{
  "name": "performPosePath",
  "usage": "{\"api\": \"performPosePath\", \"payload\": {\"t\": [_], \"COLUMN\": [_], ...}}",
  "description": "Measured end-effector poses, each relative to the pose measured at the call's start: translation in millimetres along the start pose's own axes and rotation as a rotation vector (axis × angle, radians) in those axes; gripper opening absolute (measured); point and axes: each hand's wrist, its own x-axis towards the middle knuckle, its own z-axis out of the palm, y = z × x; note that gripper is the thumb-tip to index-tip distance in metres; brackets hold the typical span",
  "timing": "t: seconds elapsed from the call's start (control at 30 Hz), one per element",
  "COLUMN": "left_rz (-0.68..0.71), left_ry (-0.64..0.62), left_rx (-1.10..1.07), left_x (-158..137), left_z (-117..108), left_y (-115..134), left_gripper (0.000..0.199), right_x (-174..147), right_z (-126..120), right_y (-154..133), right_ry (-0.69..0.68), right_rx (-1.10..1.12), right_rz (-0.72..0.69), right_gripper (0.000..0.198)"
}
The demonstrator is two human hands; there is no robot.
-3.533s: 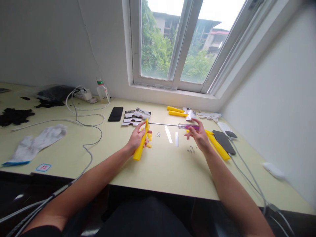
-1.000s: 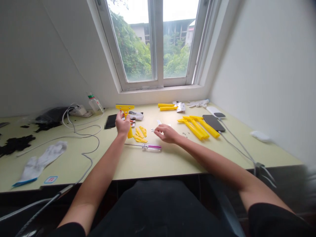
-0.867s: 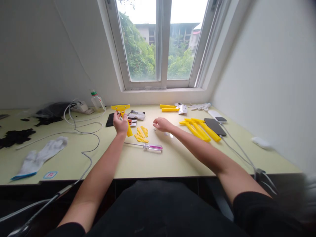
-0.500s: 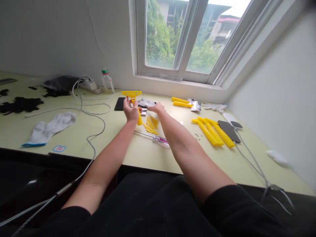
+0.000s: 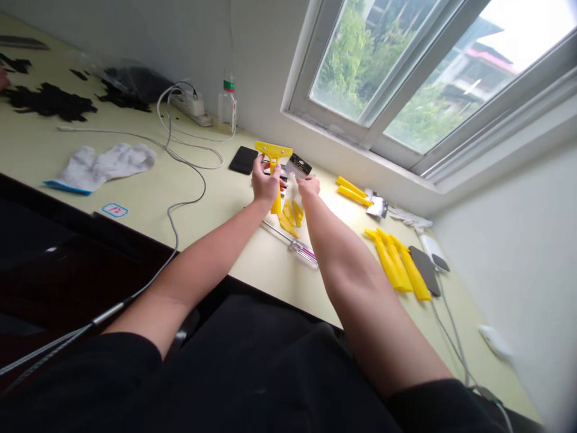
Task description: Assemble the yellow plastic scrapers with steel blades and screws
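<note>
My left hand [image 5: 267,183] is closed round the handle of a yellow scraper [image 5: 273,150], holding it upright with its wide head at the top. My right hand [image 5: 308,186] is pinched at the lower edge of a small packet [image 5: 299,163] with a black printed top; its pale lower part is partly hidden by the fingers. Just below the hands lie several flat yellow pieces [image 5: 291,218]. Nearer to me is a screwdriver [image 5: 303,251] with a clear and purple handle. A black phone-like slab [image 5: 244,159] lies left of the scraper.
Several yellow handles [image 5: 399,261] rest at the right beside a dark pad [image 5: 424,270]. Two more handles [image 5: 354,191] lie behind. Leftward are a white glove [image 5: 106,167], a looping cable [image 5: 205,180], a bottle [image 5: 228,107] and black scraps [image 5: 49,103]. Another person's hand [image 5: 3,79] shows at the left edge.
The view has tilted and shifted. The packet by my right hand has turned, so its black printed part now shows behind the scraper head. My left hand still holds the scraper.
</note>
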Motion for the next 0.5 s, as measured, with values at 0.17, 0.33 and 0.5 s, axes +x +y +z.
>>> {"api": "performPosePath", "payload": {"t": [0.17,0.33,0.5], "left_rz": [-0.132,-0.195,-0.281], "left_ry": [0.089,0.216,0.2], "left_rx": [-0.243,-0.419,-0.54], "left_x": [4,11,9], "left_z": [-1,-4,-4], "left_y": [14,25,23], "left_gripper": [0.042,0.039,0.024], "right_x": [-50,-120,-142], "right_z": [-49,-99,-121], "right_y": [9,35,38], "right_ry": [-0.018,0.023,0.137], "right_rx": [0.281,0.38,0.188], "right_rz": [-0.088,-0.285,-0.53], "right_gripper": [0.027,0.036,0.032]}}
